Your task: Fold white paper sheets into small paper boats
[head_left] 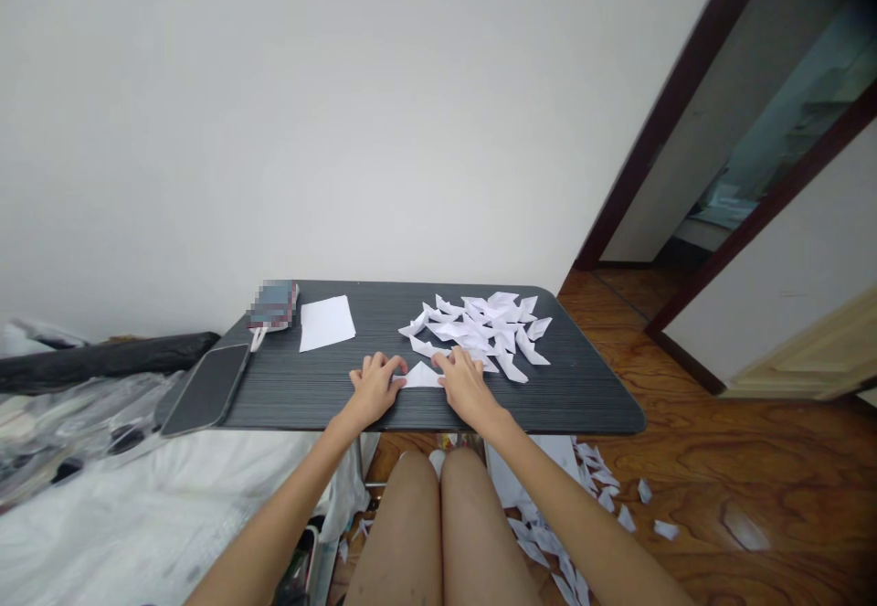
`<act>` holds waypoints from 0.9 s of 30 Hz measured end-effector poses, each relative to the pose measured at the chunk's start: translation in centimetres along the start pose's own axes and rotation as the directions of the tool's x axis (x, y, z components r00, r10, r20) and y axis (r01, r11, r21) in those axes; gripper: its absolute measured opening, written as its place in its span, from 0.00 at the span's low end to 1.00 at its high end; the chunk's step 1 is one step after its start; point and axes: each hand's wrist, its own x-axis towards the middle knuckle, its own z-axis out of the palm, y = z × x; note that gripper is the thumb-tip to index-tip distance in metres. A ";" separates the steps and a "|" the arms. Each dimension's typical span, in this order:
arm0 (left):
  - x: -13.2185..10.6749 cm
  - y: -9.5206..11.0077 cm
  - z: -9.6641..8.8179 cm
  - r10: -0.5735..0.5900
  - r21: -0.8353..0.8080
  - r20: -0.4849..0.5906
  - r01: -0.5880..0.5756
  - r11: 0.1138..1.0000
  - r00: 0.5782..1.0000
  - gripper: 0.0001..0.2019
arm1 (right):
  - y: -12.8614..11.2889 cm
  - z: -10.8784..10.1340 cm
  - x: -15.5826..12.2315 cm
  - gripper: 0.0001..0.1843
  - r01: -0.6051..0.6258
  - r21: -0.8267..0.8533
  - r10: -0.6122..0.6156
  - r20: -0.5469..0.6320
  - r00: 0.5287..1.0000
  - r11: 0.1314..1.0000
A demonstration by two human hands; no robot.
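A small white paper folded into a triangle (421,377) lies near the front edge of the dark table (589,396). My left hand (375,384) presses its left corner with curled fingers. On the other side, my right hand (464,381) holds down the right corner, fingers bent onto the paper. Just behind my right hand spreads a pile of several folded white paper pieces (483,327).
A flat white sheet (327,322) and a small box (273,305) lie at the table's back left, a dark phone (207,388) at the left edge. Folded paper bits (603,487) litter the wooden floor. White bedding (137,515) is left, a doorway (754,158) right.
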 end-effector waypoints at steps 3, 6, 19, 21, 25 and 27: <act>-0.5 0.4 0.2 -0.016 0.040 -0.034 0.017 0.999 0.999 0.09 | -0.4 0.2 -1.4 0.16 0.112 0.006 -0.112 -0.002 0.994 0.994; -1.0 0.7 0.4 -0.050 0.068 -0.066 0.055 0.996 0.997 0.11 | 0.2 0.3 -3.0 0.18 0.073 0.083 -0.068 -0.064 0.996 0.994; -1.6 0.3 1.1 0.024 0.031 -0.192 -0.019 0.999 0.981 0.08 | 0.3 2.6 -0.5 0.10 0.038 0.395 0.063 -0.239 0.969 0.918; -1.4 -0.1 1.2 0.018 -0.045 -0.218 -0.028 0.999 0.976 0.08 | 0.3 2.4 -0.3 0.07 0.065 0.514 0.064 -0.230 0.971 0.856; -0.6 -0.9 1.3 -0.026 -0.329 -0.244 -0.057 0.942 0.970 0.12 | 1.2 2.0 0.1 0.05 0.082 0.691 0.109 -0.228 0.968 0.719; -0.1 -1.0 1.1 -0.049 -0.525 -0.197 -0.063 0.849 0.979 0.14 | 1.7 2.1 0.4 0.05 0.078 0.750 0.143 -0.225 0.964 0.657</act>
